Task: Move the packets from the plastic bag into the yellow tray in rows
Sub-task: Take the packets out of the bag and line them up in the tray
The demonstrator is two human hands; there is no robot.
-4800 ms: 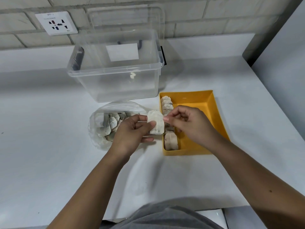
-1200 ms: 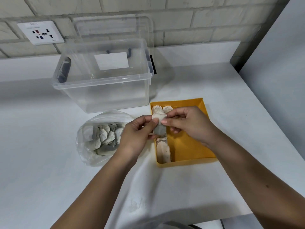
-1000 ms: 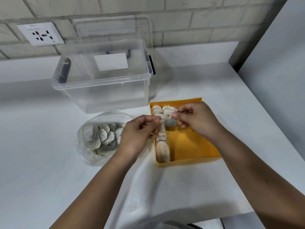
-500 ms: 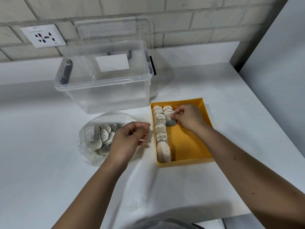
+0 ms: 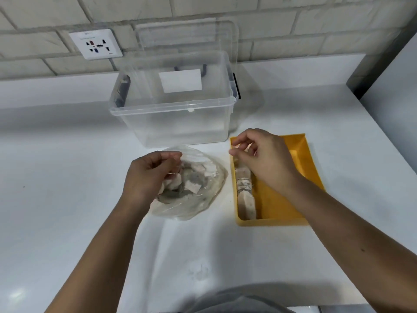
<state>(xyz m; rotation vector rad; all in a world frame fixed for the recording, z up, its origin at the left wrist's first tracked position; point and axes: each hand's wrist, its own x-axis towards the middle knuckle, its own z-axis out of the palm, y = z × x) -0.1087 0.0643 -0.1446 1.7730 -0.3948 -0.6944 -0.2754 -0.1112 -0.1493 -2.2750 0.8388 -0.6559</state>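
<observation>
Many packets [image 5: 191, 181] sit in the plastic bag [image 5: 203, 206], where your left hand [image 5: 149, 175] curls, grip unclear; your right hand [image 5: 264, 159] hovers empty over the yellow tray [image 5: 282, 199]. A snagged bag could spill them.

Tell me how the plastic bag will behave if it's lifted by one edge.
Likely floppy: the bag is thin, clear and crumpled, slumped flat around its packets. Probably light, since the packets look small. Lifted by one edge, it would likely sag and the loose packets shift to the low side.
</observation>
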